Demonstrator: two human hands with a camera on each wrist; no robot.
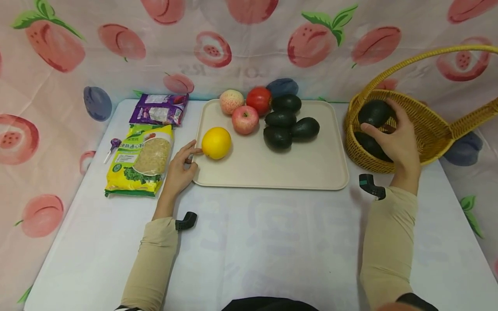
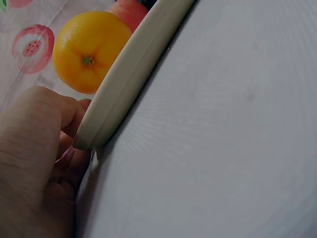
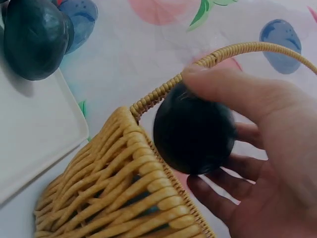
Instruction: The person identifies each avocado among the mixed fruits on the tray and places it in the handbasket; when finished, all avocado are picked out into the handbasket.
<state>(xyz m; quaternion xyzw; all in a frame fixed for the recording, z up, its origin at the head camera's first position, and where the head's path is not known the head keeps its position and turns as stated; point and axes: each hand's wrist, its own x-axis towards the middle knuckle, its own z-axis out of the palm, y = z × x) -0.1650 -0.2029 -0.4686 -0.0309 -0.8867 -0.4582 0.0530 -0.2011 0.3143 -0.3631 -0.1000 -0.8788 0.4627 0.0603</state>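
Dark green avocado (image 1: 374, 113), smooth-skinned and oval, held over the open mouth of the wicker basket (image 1: 424, 125), just inside its rim, with thumb and fingers (image 3: 223, 84) of the right hand (image 1: 394, 138) curled around it. The basket, woven of yellow cane with a tall arched handle, stands on the surface just right of the cream tray (image 1: 272, 172). A second dark avocado (image 1: 369, 144) lies at its bottom, partly hidden by the hand.
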